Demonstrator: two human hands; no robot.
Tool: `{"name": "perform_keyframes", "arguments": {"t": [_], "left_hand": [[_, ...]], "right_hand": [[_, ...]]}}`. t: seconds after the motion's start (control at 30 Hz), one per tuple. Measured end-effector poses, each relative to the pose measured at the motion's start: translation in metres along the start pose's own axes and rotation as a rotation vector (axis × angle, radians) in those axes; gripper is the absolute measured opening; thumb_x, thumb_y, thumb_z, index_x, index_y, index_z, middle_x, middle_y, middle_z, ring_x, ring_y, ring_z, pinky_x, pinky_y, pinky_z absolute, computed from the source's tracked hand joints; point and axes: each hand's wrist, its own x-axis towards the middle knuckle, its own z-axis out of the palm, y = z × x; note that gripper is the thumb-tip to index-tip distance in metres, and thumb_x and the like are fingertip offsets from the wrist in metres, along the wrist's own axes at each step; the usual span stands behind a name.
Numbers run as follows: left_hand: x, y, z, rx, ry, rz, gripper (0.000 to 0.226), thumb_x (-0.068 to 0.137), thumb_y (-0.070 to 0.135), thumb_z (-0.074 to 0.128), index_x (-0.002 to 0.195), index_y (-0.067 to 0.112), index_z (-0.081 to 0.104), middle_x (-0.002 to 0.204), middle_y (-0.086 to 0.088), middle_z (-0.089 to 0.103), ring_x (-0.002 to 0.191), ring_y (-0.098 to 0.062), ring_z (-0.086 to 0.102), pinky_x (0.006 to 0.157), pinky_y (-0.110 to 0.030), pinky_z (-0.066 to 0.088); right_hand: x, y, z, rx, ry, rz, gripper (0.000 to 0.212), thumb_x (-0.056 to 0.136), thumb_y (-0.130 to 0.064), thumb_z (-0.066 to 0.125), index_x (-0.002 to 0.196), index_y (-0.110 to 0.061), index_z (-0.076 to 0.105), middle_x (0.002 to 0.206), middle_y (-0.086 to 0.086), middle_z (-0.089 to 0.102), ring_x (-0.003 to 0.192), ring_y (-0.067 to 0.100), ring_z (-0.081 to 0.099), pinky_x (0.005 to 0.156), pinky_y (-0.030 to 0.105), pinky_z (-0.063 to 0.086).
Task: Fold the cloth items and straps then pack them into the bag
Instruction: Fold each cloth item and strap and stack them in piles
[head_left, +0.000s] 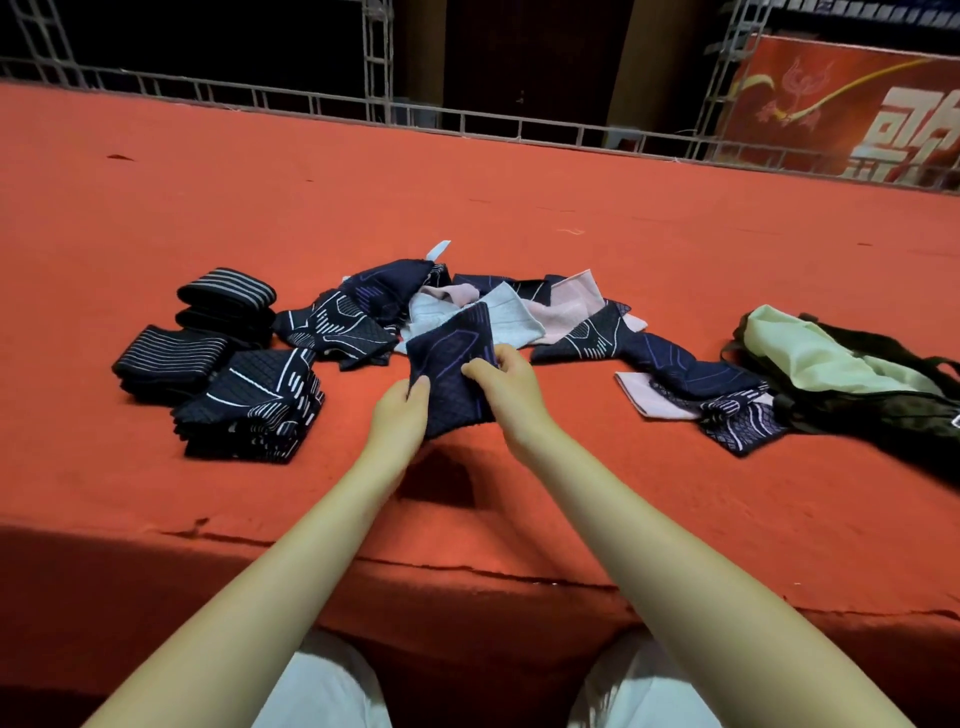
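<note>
At frame centre, the left hand (397, 410) and right hand (506, 387) pinch opposite sides of a dark navy cloth (452, 371), lifted off the red carpet (519, 208). Behind it lies the unfolded pile (467, 306) of navy, pink and grey pieces. Folded cloths (254, 405) and rolled striped straps (226, 304) sit left of centre. The black and pale-green bag (841, 374) lies open at the right edge. A metal truss railing (311, 101) borders the carpet's far edge; upper right, a red banner (852, 109) shows large white characters, unreadable. Bare carpet stretches behind the pile.
</note>
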Motion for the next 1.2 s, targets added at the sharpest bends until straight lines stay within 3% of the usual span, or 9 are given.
{"name": "perform_keyframes", "arguments": {"t": [0.3, 0.43, 0.53, 0.73, 0.83, 0.93, 1.0, 1.07, 1.2], "left_hand": [[0.046, -0.013, -0.158, 0.237, 0.353, 0.066, 0.032, 0.093, 0.024, 0.051, 0.121, 0.013, 0.061, 0.118, -0.007, 0.066, 0.111, -0.023, 0.058, 0.089, -0.03, 0.04], [0.061, -0.039, -0.194, 0.405, 0.374, 0.0, 0.033, 0.092, 0.021, 0.052, 0.122, 0.012, 0.061, 0.122, -0.01, 0.064, 0.115, -0.027, 0.056, 0.092, -0.032, 0.04], [0.067, -0.067, -0.2, 0.531, 0.34, -0.044, 0.034, 0.089, 0.018, 0.055, 0.123, 0.013, 0.062, 0.123, -0.011, 0.064, 0.115, -0.03, 0.056, 0.092, -0.034, 0.042], [0.072, -0.093, -0.186, 0.648, 0.315, -0.083, 0.038, 0.089, 0.019, 0.057, 0.127, 0.016, 0.06, 0.122, -0.021, 0.058, 0.115, -0.042, 0.05, 0.095, -0.044, 0.044], [0.07, -0.087, -0.181, 0.786, 0.312, -0.021, 0.042, 0.088, 0.014, 0.055, 0.13, 0.015, 0.056, 0.122, -0.022, 0.052, 0.116, -0.041, 0.044, 0.094, -0.047, 0.042], [0.06, -0.063, -0.171, 0.8, 0.361, 0.131, 0.041, 0.085, 0.014, 0.055, 0.126, 0.019, 0.057, 0.121, -0.015, 0.051, 0.116, -0.037, 0.041, 0.094, -0.047, 0.039], [0.051, -0.044, -0.16, 0.732, 0.387, 0.245, 0.036, 0.085, 0.017, 0.056, 0.121, 0.019, 0.06, 0.118, -0.012, 0.052, 0.115, -0.034, 0.043, 0.095, -0.046, 0.039], [0.043, -0.028, -0.146, 0.627, 0.357, 0.301, 0.032, 0.086, 0.017, 0.055, 0.117, 0.02, 0.062, 0.115, -0.009, 0.053, 0.112, -0.031, 0.046, 0.096, -0.044, 0.04], [0.03, -0.008, -0.099, 0.393, 0.173, 0.299, 0.029, 0.085, 0.01, 0.053, 0.111, 0.017, 0.064, 0.108, -0.006, 0.056, 0.09, -0.016, 0.056, 0.091, -0.032, 0.044]], "right_hand": [[0.025, -0.02, 0.139, 0.033, -0.103, 0.026, 0.036, 0.084, -0.026, 0.066, 0.06, -0.02, 0.039, 0.062, -0.005, 0.046, 0.064, 0.014, 0.047, 0.067, 0.039, 0.047], [0.024, -0.007, 0.19, -0.048, -0.112, 0.051, 0.042, 0.083, -0.03, 0.066, 0.057, -0.019, 0.034, 0.058, -0.002, 0.043, 0.059, 0.017, 0.046, 0.06, 0.037, 0.047], [0.024, 0.012, 0.206, -0.144, -0.126, 0.088, 0.047, 0.081, -0.03, 0.066, 0.053, -0.02, 0.03, 0.053, 0.001, 0.043, 0.061, 0.031, 0.061, 0.065, 0.049, 0.054], [0.025, 0.04, 0.202, -0.29, -0.156, 0.079, 0.033, 0.079, -0.025, 0.064, 0.061, -0.02, 0.036, 0.064, 0.006, 0.056, 0.07, 0.034, 0.063, 0.069, 0.046, 0.054], [0.024, 0.042, 0.198, -0.263, -0.133, 0.049, 0.022, 0.083, -0.026, 0.065, 0.089, -0.014, 0.047, 0.085, 0.004, 0.056, 0.081, 0.026, 0.056, 0.073, 0.035, 0.045], [0.023, 0.045, 0.194, -0.24, -0.128, 0.08, 0.039, 0.087, -0.034, 0.059, 0.114, -0.009, 0.046, 0.093, 0.004, 0.061, 0.089, 0.026, 0.06, 0.079, 0.034, 0.047], [0.023, 0.049, 0.184, -0.134, -0.136, 0.17, 0.034, 0.09, -0.033, 0.051, 0.117, -0.013, 0.045, 0.087, 0.01, 0.065, 0.074, 0.03, 0.064, 0.068, 0.038, 0.054], [0.024, 0.053, 0.159, 0.029, -0.109, 0.245, 0.018, 0.095, -0.023, 0.043, 0.11, -0.014, 0.045, 0.074, 0.006, 0.057, 0.054, 0.02, 0.055, 0.046, 0.027, 0.047], [0.028, 0.061, 0.076, 0.19, 0.047, 0.298, 0.01, 0.097, -0.012, 0.039, 0.094, -0.01, 0.049, 0.07, 0.005, 0.051, 0.046, 0.014, 0.049, 0.033, 0.016, 0.036]]}}
